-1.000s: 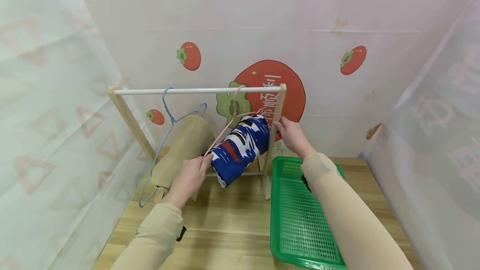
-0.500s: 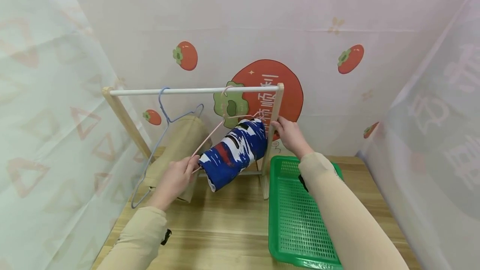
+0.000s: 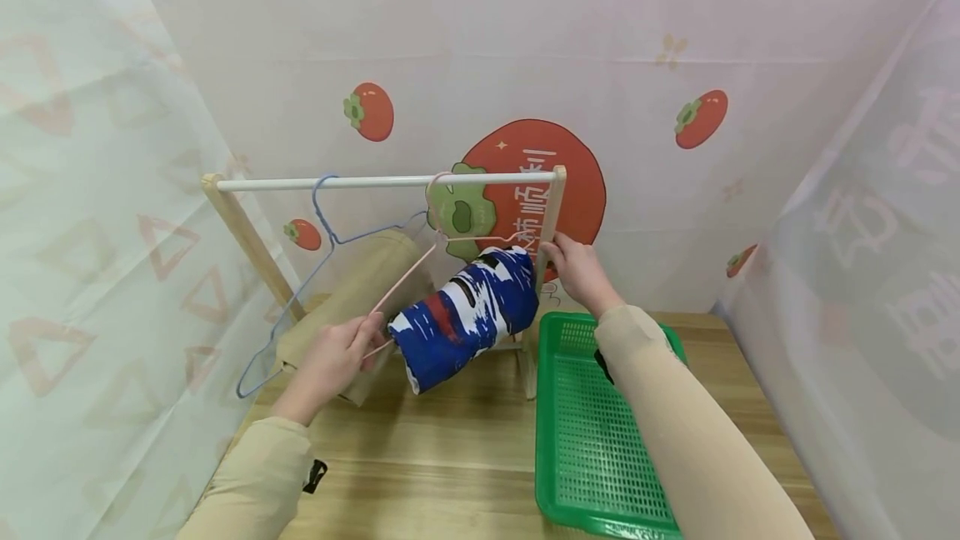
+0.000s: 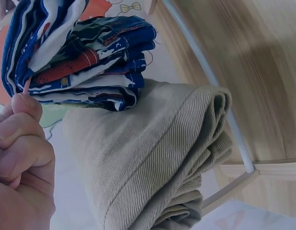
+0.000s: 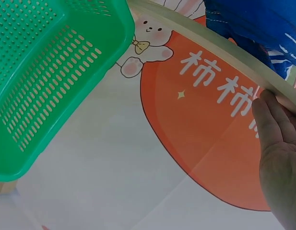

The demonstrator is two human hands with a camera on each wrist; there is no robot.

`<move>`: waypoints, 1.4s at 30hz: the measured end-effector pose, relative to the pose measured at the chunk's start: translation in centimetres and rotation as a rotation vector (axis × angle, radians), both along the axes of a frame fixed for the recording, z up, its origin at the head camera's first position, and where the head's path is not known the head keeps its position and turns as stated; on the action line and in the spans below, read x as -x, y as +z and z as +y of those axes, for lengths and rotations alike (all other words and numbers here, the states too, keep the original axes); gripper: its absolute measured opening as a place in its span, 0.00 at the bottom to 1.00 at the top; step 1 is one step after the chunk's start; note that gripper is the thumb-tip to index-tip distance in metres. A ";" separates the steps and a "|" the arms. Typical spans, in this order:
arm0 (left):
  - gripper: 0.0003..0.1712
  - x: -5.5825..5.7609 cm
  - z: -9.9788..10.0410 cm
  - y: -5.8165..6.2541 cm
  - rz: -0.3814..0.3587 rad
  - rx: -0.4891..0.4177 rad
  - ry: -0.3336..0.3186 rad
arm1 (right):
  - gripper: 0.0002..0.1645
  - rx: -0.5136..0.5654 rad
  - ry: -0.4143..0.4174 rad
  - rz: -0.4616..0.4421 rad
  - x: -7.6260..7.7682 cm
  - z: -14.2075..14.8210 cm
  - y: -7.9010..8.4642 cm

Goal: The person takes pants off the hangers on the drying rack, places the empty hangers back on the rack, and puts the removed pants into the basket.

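Note:
My left hand [image 3: 335, 359] grips the left arm of a pink wire hanger [image 3: 405, 276], whose hook is over the white rail of a small clothes rack [image 3: 382, 182]. Draped on this hanger is a folded blue, white and red patterned garment [image 3: 468, 315], which also shows in the left wrist view. With thumb and fingers, my right hand [image 3: 585, 273] holds the rack's right wooden post [image 3: 553, 205]. Left of it, a blue hanger [image 3: 303, 286] carries folded khaki trousers [image 3: 356, 290]; the left hand overlaps their lower part in the head view.
A green plastic basket [image 3: 546, 440] stands on the wooden tabletop [image 3: 420, 473], right of the rack. Behind the rack is a wall sheet [image 3: 645, 15] printed with persimmons. More sheets hang at the left and right sides.
My left hand has moved left and a little down, sliding the pink hanger and patterned garment left along the rail. The blue hanger's lower end has swung left. My right hand stays at the post.

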State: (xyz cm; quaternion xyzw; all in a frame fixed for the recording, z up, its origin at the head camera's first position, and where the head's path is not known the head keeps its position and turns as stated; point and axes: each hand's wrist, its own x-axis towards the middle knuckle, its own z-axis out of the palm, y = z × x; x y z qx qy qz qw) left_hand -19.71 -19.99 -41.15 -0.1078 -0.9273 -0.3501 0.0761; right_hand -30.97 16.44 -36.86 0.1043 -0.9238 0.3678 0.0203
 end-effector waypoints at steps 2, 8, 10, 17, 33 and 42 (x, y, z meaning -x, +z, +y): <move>0.29 0.0 -0.2 0.0 -0.015 -0.013 -0.004 | 0.26 -0.002 -0.002 0.004 0.0 0.0 0.0; 0.30 -0.2 -0.6 -0.1 -0.078 -0.063 -0.008 | 0.25 -0.010 0.004 0.016 0.0 0.1 0.0; 0.31 -0.3 -0.7 -0.1 -0.093 -0.080 -0.012 | 0.25 -0.007 0.001 0.013 0.0 0.1 -0.1; 0.32 -0.9 -0.8 -0.1 -0.104 -0.134 -0.028 | 0.26 -0.003 -0.007 0.002 0.1 0.1 -0.1; 0.28 -1.8 -1.3 0.1 -0.047 -0.191 -0.026 | 0.25 -0.020 -0.016 0.013 0.0 -0.1 0.0; 0.29 -1.8 -1.6 0.3 -0.073 -0.182 -0.021 | 0.25 -0.014 -0.016 0.007 0.1 0.0 0.1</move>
